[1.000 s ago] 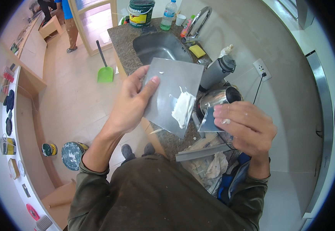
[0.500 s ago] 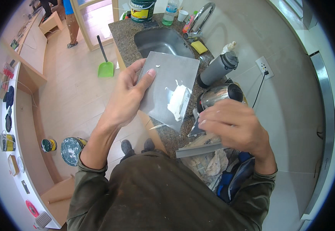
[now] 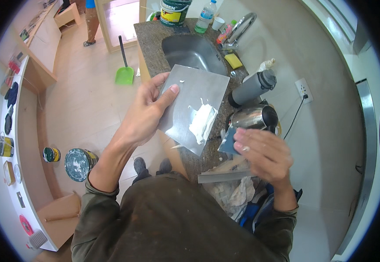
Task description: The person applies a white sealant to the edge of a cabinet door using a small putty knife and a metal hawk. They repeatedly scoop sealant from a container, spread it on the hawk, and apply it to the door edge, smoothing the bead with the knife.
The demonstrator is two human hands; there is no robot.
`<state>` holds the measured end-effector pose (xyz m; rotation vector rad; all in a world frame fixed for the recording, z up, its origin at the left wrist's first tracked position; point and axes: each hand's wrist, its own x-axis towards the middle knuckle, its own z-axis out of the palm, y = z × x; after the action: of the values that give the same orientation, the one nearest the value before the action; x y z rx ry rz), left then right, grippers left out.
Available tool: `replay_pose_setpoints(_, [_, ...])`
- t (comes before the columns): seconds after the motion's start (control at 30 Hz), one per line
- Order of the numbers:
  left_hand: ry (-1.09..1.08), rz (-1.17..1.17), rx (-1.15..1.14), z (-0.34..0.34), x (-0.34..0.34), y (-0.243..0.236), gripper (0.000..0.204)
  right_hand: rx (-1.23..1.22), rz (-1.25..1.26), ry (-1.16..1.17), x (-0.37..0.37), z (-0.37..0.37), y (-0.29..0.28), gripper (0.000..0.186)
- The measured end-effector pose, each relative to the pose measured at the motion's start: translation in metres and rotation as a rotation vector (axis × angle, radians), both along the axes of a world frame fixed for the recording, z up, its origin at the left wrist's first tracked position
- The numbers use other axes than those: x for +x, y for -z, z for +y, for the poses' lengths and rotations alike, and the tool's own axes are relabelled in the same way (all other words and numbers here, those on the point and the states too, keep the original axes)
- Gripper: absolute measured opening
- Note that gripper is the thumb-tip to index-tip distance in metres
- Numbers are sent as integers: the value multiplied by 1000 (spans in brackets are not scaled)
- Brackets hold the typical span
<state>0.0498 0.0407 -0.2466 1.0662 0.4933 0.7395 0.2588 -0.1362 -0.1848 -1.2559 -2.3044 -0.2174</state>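
My left hand [image 3: 146,109] grips a flat grey metal plate [image 3: 183,109] by its left edge, thumb on top. A thick smear of white putty [image 3: 204,122] lies on the plate's lower right, with a small dab near the thumb. Just right of the plate, my right hand [image 3: 264,155] is closed on a small blue-grey putty scraper [image 3: 228,142] with white residue at its edge. The fingers cover the scraper's other end. The scraper is apart from the putty.
Below my right hand, a long metal strip [image 3: 225,175] lies on crumpled, stained sheeting [image 3: 233,194]. A steel kettle [image 3: 249,118] and grey flask [image 3: 252,89] stand by the wall. Beyond the plate is a sink [image 3: 194,54]; a paint bucket [image 3: 81,163] stands on the left floor.
My right hand has taken hold of the scraper and raised it from the counter beside the kettle. The left hand still holds the plate; the whole view has shifted slightly.
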Motion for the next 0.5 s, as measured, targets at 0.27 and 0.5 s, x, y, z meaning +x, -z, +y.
replay_pose_setpoints(0.27, [-19, 177, 215, -13, 0, -10, 46, 40, -63, -138, -11, 28, -25, 21])
replay_pose_setpoints(0.5, [-190, 211, 199, -6, -1, -5, 53, -182, 31, -101, 4, 19, -17, 21])
